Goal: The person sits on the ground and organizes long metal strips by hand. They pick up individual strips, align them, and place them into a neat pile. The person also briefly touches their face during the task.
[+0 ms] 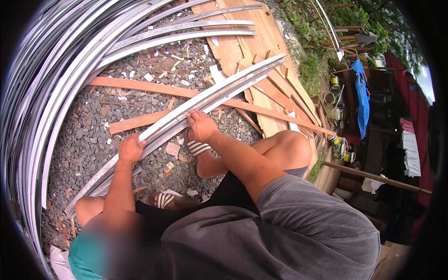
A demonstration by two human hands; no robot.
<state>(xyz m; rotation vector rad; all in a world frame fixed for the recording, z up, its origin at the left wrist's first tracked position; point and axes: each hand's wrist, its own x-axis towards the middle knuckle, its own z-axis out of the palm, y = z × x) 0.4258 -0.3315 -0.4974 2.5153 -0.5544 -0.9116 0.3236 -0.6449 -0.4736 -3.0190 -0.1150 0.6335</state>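
Observation:
Long silvery metal channels (175,114) lie together slantwise before me, running from my lower left up to the wooden boards. My left hand (131,149) is wrapped around their near part, thumb along the top. Farther up, my right hand (203,127) has its fingers curled on the channels' right edge. The undersides of both grips are hidden. Beneath the channels, two reddish-brown wooden strips (144,87) lie on the gravel. My sandalled feet rest on the gravel just right of the channels.
A large pile of long metal channels (70,70) curves along the left. Plywood sheets (268,39) and loose wooden strips lie at the far side. Grey gravel (88,135) is littered with scraps. Paint cans (343,147) and a blue tarp (360,98) are at the right.

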